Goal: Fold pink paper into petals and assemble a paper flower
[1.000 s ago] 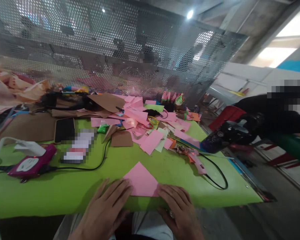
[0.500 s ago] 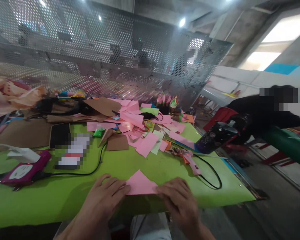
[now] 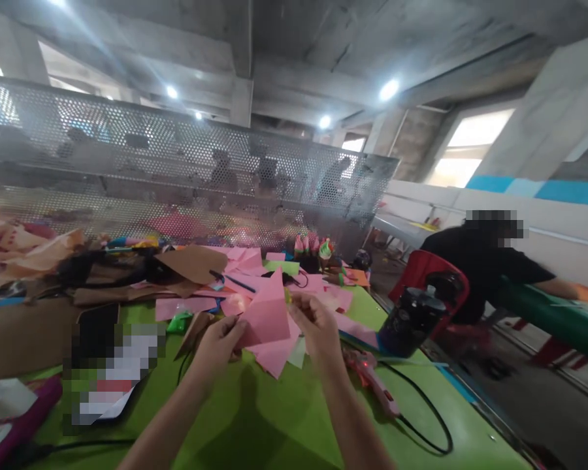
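Observation:
A folded pink sheet of paper (image 3: pixel 268 312), with a pointed top, is held up over the table. My left hand (image 3: pixel 221 339) pinches its lower left edge between thumb and fingers. At the right edge, my right hand (image 3: pixel 317 323) is closed, its fingertips pinching the paper's side. Behind and below the sheet lie loose pink papers (image 3: pixel 277 362) and a pale green piece (image 3: pixel 297 352). A pink hot glue gun (image 3: pixel 372 378) with a small red light rests right of my right hand.
A phone with a lit screen (image 3: pixel 120 378) and a purple power strip (image 3: pixel 19 418) lie at left on the green table (image 3: pixel 245 424). Brown card (image 3: pixel 191 264) is piled behind. A dark jug (image 3: pixel 411 320) stands at the right edge. Beyond it sits a person in black (image 3: pixel 470 261).
My hands have lifted the pink paper off the tabletop and moved it forward, tilting it upright. The camera view has tipped upward, showing more ceiling.

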`<action>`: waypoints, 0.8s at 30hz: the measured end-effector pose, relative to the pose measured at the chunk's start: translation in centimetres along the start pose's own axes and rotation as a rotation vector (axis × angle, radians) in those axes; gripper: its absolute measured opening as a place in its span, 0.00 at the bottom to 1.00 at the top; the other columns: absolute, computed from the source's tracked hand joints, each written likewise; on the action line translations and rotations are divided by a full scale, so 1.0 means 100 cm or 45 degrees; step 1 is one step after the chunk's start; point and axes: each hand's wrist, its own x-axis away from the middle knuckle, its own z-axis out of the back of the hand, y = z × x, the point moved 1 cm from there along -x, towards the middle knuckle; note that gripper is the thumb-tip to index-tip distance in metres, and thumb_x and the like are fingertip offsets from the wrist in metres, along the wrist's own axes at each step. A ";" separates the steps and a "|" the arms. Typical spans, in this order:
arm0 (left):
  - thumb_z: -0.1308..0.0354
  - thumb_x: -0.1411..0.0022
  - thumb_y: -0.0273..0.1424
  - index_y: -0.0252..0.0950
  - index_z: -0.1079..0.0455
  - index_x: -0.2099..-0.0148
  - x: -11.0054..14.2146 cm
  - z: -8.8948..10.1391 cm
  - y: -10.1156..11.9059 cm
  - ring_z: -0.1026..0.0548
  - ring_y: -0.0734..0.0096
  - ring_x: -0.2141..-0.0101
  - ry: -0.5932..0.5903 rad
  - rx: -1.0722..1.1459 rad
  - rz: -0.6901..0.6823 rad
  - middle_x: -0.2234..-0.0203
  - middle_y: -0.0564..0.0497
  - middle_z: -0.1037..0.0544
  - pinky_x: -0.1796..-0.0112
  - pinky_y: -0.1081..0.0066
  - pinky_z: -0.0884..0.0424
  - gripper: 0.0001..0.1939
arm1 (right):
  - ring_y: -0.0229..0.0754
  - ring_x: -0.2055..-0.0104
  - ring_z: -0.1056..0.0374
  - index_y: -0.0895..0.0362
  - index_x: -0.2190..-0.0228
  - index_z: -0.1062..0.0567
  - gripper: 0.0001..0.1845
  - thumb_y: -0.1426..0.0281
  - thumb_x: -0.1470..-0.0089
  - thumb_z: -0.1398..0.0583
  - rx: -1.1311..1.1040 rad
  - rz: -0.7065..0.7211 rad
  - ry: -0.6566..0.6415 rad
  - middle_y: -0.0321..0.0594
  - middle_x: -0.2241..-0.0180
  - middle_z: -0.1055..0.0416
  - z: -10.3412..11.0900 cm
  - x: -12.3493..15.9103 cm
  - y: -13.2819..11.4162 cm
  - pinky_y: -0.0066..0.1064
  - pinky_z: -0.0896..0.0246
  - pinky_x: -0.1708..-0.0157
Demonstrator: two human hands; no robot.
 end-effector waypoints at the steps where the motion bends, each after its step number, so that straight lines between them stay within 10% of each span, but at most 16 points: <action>1: 0.43 0.45 0.50 0.36 0.35 0.72 -0.002 -0.001 -0.003 0.40 0.78 0.82 0.008 -0.005 -0.010 0.81 0.60 0.41 0.80 0.76 0.36 0.21 | 0.39 0.69 0.36 0.58 0.62 0.24 0.17 0.59 0.48 0.36 -0.025 -0.024 -0.002 0.39 0.69 0.29 -0.002 0.000 0.005 0.30 0.39 0.69; 18: 0.51 0.35 0.38 0.38 0.28 0.65 -0.003 0.008 -0.030 0.27 0.63 0.66 0.031 -0.516 -0.307 0.71 0.51 0.24 0.64 0.71 0.35 0.14 | 0.34 0.78 0.42 0.61 0.75 0.24 0.21 0.54 0.60 0.30 -0.223 -0.535 -0.457 0.34 0.80 0.34 -0.024 0.028 0.024 0.26 0.50 0.77; 24: 0.53 0.37 0.28 0.38 0.28 0.63 0.003 0.005 -0.025 0.27 0.63 0.63 0.004 -0.725 -0.432 0.66 0.49 0.23 0.61 0.69 0.36 0.11 | 0.36 0.78 0.39 0.60 0.75 0.25 0.21 0.54 0.55 0.32 -0.420 -0.604 -0.350 0.35 0.80 0.31 -0.029 0.036 0.016 0.27 0.45 0.76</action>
